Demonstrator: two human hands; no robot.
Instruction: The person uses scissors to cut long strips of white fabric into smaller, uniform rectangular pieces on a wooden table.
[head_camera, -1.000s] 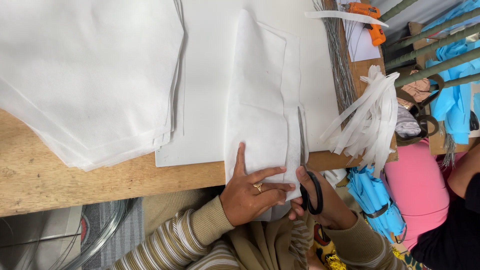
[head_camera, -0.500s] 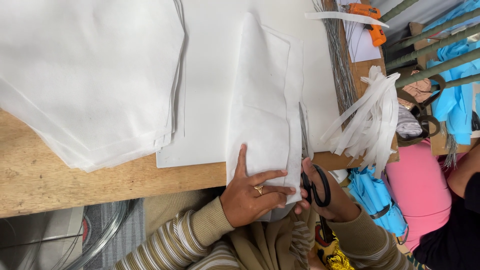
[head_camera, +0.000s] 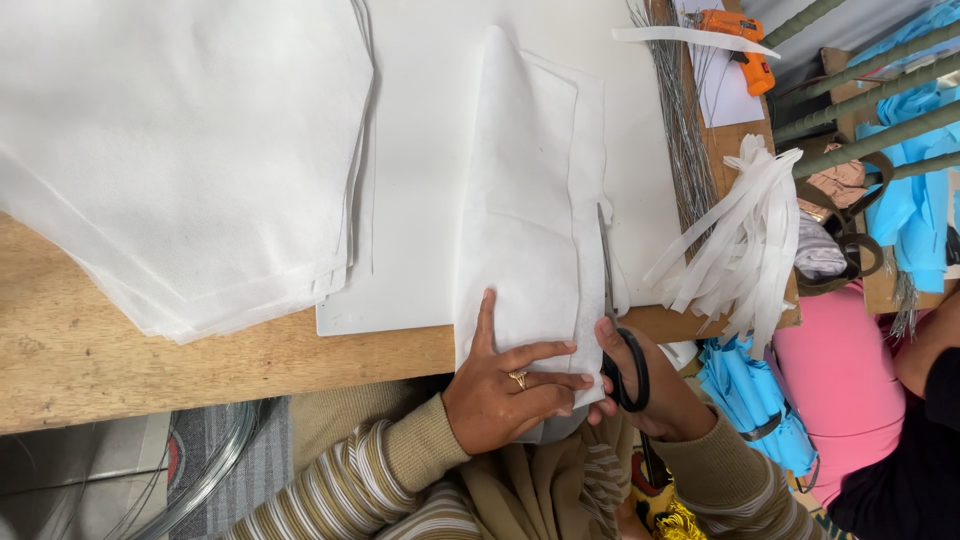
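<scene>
Wood table (head_camera: 150, 370): scissors (head_camera: 612, 310) blades pointing away.

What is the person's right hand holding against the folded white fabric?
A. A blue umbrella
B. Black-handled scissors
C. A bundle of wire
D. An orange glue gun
B: the right hand has fingers through the black-handled scissors, whose blade runs along the edge of the folded white fabric that the left hand presses flat.

Bright, even daylight; soft shadows, white fabric w/ slight glare, sharp.
</scene>
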